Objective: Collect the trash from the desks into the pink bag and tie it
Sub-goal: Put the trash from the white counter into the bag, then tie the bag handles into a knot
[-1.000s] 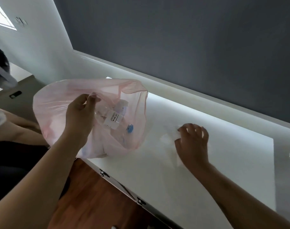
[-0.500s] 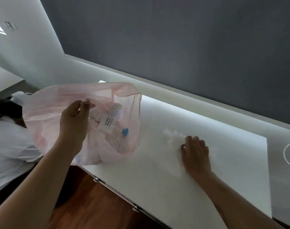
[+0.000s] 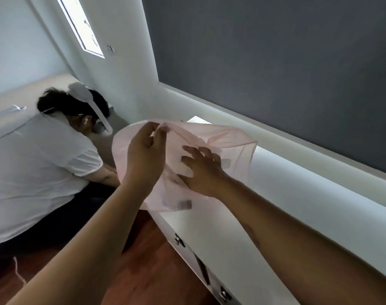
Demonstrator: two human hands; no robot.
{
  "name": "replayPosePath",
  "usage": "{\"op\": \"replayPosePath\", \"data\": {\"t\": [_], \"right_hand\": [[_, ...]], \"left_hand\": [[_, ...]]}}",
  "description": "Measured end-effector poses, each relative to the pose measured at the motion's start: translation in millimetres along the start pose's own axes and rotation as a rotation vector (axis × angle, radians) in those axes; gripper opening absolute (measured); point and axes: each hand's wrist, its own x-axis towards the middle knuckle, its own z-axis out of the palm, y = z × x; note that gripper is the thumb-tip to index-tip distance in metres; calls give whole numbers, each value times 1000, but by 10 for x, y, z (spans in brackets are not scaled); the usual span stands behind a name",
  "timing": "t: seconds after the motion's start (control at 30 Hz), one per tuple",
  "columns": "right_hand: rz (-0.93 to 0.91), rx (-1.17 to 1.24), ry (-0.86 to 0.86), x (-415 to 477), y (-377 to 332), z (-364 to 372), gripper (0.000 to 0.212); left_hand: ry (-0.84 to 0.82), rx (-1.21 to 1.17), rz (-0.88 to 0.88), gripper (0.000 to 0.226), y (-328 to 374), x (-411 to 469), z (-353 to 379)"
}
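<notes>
Pink bag (image 3: 231, 139), one; hands (image 3: 145, 157) (image 3: 202, 172), two

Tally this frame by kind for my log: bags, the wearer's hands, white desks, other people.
pink bag: 1
hands: 2 (left hand pinches the bag's rim, right hand at it with fingers spread)
white desk: 1
other person: 1
Total: 5
Bag contents too blurred to count.

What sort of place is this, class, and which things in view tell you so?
Probably an office or study room: a long white desk runs along a dark grey wall, the floor is wood, and another person in a white shirt is bent forward beside it.
</notes>
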Motion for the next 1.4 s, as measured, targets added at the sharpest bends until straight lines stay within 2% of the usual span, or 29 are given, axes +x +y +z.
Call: {"op": "replayPosePath", "data": {"t": [0.03,0.1,0.13,0.17,0.2,0.23,0.27,0.3,0.33,0.37,0.43,0.5,0.57,0.6,0.67,0.7,0.73,0.8,0.83,0.9,0.97,1.1,1.2,1.27,1.33,1.4], "right_hand": [[-13,62,50,-31,58,7,55],[-31,139,410,-133,201,-32,43],[-5,91,586,-176,293,-30,39],[60,27,686,-220,393,-20,40],[166,-37,694,-241,498,-19,52],[291,-70,627,-239,611,-20,71],[429,-73,518,-227,731,-7,86],[547,-41,384,-215,845,8,92],[630,9,274,-199,953,17,86],[666,89,216,-174,1073,12,67],[672,356,258,-127,1259,-122,22],[700,569,399,-102,1319,-372,15],[698,609,552,-102,1303,-666,14],[676,581,569,-116,1285,-809,15],[575,541,456,-207,1232,-1080,21],[544,532,409,-285,1216,-1214,22],[539,523,434,-359,1217,-1346,22],[590,481,607,-520,1214,-1614,23],[618,483,653,-608,1205,-1730,23],[643,572,634,-773,1205,-1902,22],[654,732,630,-973,1214,-2022,22],[656,1080,809,-1373,1219,-2109,19],[617,1262,1024,-1526,1187,-1927,31],[620,1330,1147,-1570,1098,-1785,33],[722,1359,1248,-1538,967,-1667,24],[786,1453,1355,-1489,839,-1558,25]], "left_hand": [[30,17,-11,22,-4,28,-64],[88,11,-37,23,-36,76,-174],[101,-5,-45,23,-57,89,-206],[102,-22,-48,23,-76,96,-220],[97,-40,-47,21,-89,98,-224],[90,-56,-45,19,-95,98,-226],[82,-66,-39,18,-100,97,-233],[74,-71,-29,18,-105,101,-245],[65,-75,-15,22,-106,111,-263],[55,-71,-1,25,-101,128,-284],[47,-49,20,23,-77,216,-332],[90,-38,32,19,12,372,-414],[159,29,79,20,152,563,-539],[192,94,124,24,225,664,-608],[204,168,155,29,381,860,-733],[168,175,126,27,453,948,-780],[109,198,94,24,518,1034,-811],[-92,219,58,16,598,1191,-864],[-240,142,19,16,623,1261,-896],[-601,-111,-122,36,628,1408,-969],[-837,-203,-172,42,583,1557,-993],[-963,-364,-189,37,372,1711,-745],[-1098,-412,-139,35,159,1717,-423],[-1036,-350,-106,30,43,1748,-168],[-947,-288,-14,29,-39,1757,92],[-919,-343,67,33,-50,1674,362]]}}
